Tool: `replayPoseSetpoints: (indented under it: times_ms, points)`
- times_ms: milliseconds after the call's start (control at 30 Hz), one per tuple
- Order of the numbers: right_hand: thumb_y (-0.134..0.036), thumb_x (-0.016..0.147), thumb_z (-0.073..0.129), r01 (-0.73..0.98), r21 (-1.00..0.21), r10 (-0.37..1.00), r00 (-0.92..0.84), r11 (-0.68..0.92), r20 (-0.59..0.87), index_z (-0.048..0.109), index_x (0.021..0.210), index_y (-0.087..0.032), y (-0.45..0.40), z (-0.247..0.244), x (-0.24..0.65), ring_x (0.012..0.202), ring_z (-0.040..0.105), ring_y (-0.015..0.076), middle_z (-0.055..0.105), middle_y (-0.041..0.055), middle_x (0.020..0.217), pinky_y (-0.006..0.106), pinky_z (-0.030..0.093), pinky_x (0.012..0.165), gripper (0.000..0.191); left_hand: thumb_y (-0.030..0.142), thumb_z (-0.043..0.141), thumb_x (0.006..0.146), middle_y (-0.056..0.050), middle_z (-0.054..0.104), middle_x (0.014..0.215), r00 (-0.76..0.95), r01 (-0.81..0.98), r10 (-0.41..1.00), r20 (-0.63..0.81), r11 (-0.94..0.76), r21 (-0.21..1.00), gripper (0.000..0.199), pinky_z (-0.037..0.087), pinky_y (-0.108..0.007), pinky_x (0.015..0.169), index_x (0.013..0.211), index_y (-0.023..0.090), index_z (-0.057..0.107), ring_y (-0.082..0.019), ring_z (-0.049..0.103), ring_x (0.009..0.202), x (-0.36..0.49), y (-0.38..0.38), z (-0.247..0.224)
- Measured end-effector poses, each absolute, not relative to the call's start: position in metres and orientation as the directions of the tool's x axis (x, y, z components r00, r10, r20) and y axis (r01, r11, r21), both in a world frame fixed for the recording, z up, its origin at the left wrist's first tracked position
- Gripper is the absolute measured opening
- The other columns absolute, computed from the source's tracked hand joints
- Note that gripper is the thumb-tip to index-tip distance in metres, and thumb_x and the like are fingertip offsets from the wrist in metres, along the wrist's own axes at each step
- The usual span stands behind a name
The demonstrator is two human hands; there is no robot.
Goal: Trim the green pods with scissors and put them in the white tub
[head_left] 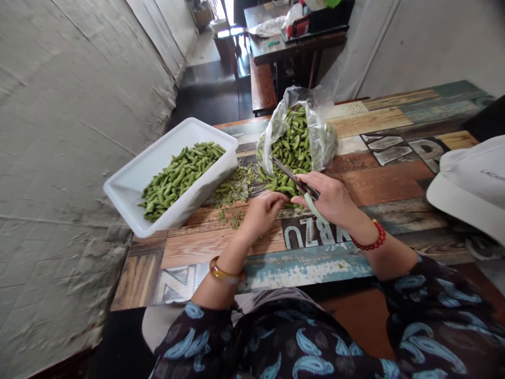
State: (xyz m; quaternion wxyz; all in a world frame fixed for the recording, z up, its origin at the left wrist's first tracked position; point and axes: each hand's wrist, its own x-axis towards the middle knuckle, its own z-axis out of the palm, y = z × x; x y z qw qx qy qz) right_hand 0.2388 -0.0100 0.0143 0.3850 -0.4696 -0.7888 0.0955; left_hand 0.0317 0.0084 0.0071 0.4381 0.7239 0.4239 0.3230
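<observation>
My right hand [329,200] is closed round a pair of scissors [290,173] with pale green handles, the dark blades pointing up and left over the pods. Beside it, my left hand [264,210] is closed in a pinch at an edamame pod [294,205], partly hidden by the fingers. Past both hands, loose edamame pods [282,181] spill from the mouth of a clear plastic bag [276,123] full of them. To the left, a white plastic tub [199,195] holds a heap of pods. Small green trimmings [234,192] are scattered between tub and bag.
The patterned wooden table [379,179] runs off to the right, where a white cap [473,184] shows at its edge. A rough grey wall [71,158] stands on the left. Beyond are a bench [262,84] and another table [272,50] with bags and a black tray.
</observation>
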Motion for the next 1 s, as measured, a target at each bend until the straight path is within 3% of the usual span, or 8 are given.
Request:
replayPoseSetpoints:
  times_ms: [100, 200, 300, 400, 500, 600, 833, 1000]
  points:
    - [-0.037, 0.090, 0.069, 0.660, -0.519, 0.814, -0.265, 0.543, 0.517, 0.063, 0.120, -0.022, -0.011, 0.014, 0.237, 0.095, 0.070, 0.0264, 0.071, 0.0088, 0.102, 0.040, 0.058, 0.083, 0.034, 0.021, 0.070, 0.081, -0.006, 0.063, 0.080, 0.459, 0.551, 0.881, 0.117, -0.386, 0.740, 0.007, 0.041, -0.029, 0.068, 0.074, 0.020, 0.069, -0.018, 0.056, 0.073, 0.046, 0.009, 0.003]
    - [-0.036, 0.090, 0.068, 0.654, -0.526, 0.817, -0.272, 0.544, 0.508, 0.063, 0.119, -0.022, -0.012, 0.015, 0.236, 0.094, 0.070, 0.0261, 0.071, 0.0085, 0.103, 0.039, 0.058, 0.083, 0.033, 0.016, 0.072, 0.078, -0.004, 0.061, 0.077, 0.467, 0.569, 0.877, 0.109, -0.393, 0.722, 0.011, 0.039, -0.029, 0.067, 0.070, 0.020, 0.064, -0.018, 0.054, 0.071, 0.049, 0.009, -0.002]
    - [-0.036, 0.090, 0.069, 0.652, -0.527, 0.817, -0.269, 0.545, 0.511, 0.063, 0.118, -0.021, -0.013, 0.017, 0.237, 0.094, 0.070, 0.0260, 0.071, 0.0091, 0.104, 0.039, 0.058, 0.081, 0.033, 0.018, 0.072, 0.078, -0.002, 0.059, 0.072, 0.461, 0.423, 0.881, 0.111, -0.328, 0.845, 0.013, 0.037, -0.027, 0.066, 0.070, 0.018, 0.061, -0.016, 0.050, 0.070, 0.039, 0.012, 0.000]
    - [-0.037, 0.086, 0.073, 0.661, -0.527, 0.827, -0.277, 0.534, 0.489, 0.064, 0.119, -0.020, -0.013, 0.019, 0.240, 0.085, 0.069, 0.0237, 0.070, 0.0090, 0.105, 0.037, 0.059, 0.076, 0.038, 0.030, 0.073, 0.080, 0.000, 0.057, 0.074, 0.384, 0.168, 0.922, 0.049, -0.122, 0.978, 0.018, 0.034, -0.024, 0.061, 0.077, 0.017, 0.061, -0.012, 0.044, 0.065, 0.023, 0.014, 0.007]
    - [-0.035, 0.083, 0.078, 0.661, -0.536, 0.845, -0.331, 0.525, 0.420, 0.061, 0.124, -0.021, -0.013, 0.019, 0.241, 0.079, 0.067, 0.0214, 0.067, 0.0087, 0.110, 0.036, 0.058, 0.072, 0.046, 0.036, 0.076, 0.079, 0.003, 0.054, 0.072, 0.337, -0.070, 0.940, -0.061, 0.090, 0.994, 0.025, 0.025, -0.022, 0.052, 0.085, 0.018, 0.060, -0.007, 0.033, 0.055, 0.014, 0.012, 0.010]
    - [-0.035, 0.083, 0.077, 0.648, -0.534, 0.838, -0.390, 0.544, 0.381, 0.060, 0.127, -0.023, -0.012, 0.017, 0.240, 0.090, 0.067, 0.0244, 0.065, 0.0088, 0.113, 0.039, 0.059, 0.079, 0.049, 0.038, 0.081, 0.073, 0.005, 0.050, 0.066, 0.304, -0.164, 0.945, -0.117, 0.173, 0.971, 0.030, 0.021, -0.023, 0.050, 0.087, 0.017, 0.063, -0.006, 0.030, 0.052, 0.013, 0.010, 0.009]
    - [-0.037, 0.084, 0.075, 0.636, -0.520, 0.821, -0.461, 0.570, 0.336, 0.059, 0.130, -0.022, -0.013, 0.014, 0.238, 0.099, 0.066, 0.0271, 0.064, 0.0099, 0.115, 0.043, 0.057, 0.085, 0.050, 0.037, 0.076, 0.080, -0.004, 0.068, 0.085, 0.292, -0.053, 0.954, 0.061, -0.048, 0.997, 0.020, 0.042, -0.026, 0.070, 0.086, 0.018, 0.075, -0.014, 0.056, 0.076, 0.015, 0.011, 0.009]
    - [-0.038, 0.087, 0.072, 0.661, -0.474, 0.814, -0.480, 0.581, 0.328, 0.060, 0.129, -0.019, -0.015, 0.017, 0.236, 0.100, 0.064, 0.0283, 0.065, 0.0116, 0.113, 0.043, 0.056, 0.086, 0.048, 0.035, 0.075, 0.081, -0.005, 0.067, 0.084, 0.300, 0.062, 0.945, 0.130, -0.155, 0.986, 0.018, 0.045, -0.029, 0.079, 0.083, 0.017, 0.075, -0.017, 0.059, 0.084, 0.012, 0.014, 0.009]
